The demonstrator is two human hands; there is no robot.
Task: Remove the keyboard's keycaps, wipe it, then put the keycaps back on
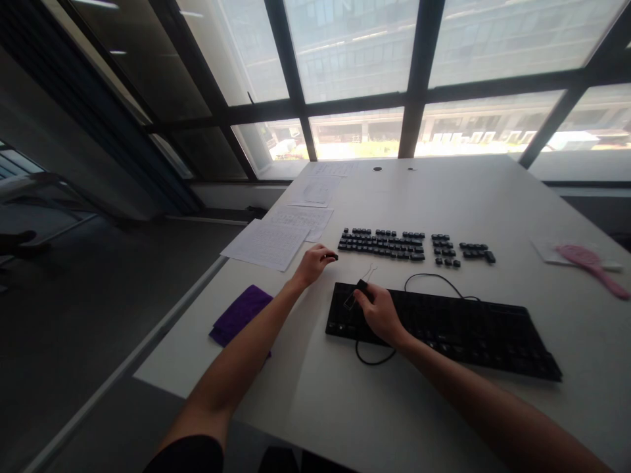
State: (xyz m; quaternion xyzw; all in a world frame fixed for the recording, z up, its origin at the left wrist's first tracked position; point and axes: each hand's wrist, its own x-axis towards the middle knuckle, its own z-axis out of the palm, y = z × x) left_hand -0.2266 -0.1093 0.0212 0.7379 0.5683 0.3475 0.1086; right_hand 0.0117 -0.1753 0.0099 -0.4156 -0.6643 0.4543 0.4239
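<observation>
Left arm [251,358]: a short sleeve [185,455], black or very dark, is seen at the lower edge of the view. Its hem is curved round the arm near the elbow; the cloth is seen as plain, with weave and stitching too dim to be made out. Forearm, wrist and left hand [314,265] are uncovered. Right arm [473,378]: forearm and right hand [379,312] are likewise uncovered; the upper part is cut off by the frame.

The keyboard [473,336] and loose keycaps [394,251] are looking like plastic, the puller [362,284] is pairing metal wire with plastic, the cloth [241,314] is appearing matt, and the tabletop [473,197] is looking smooth (faintly shiny).
</observation>
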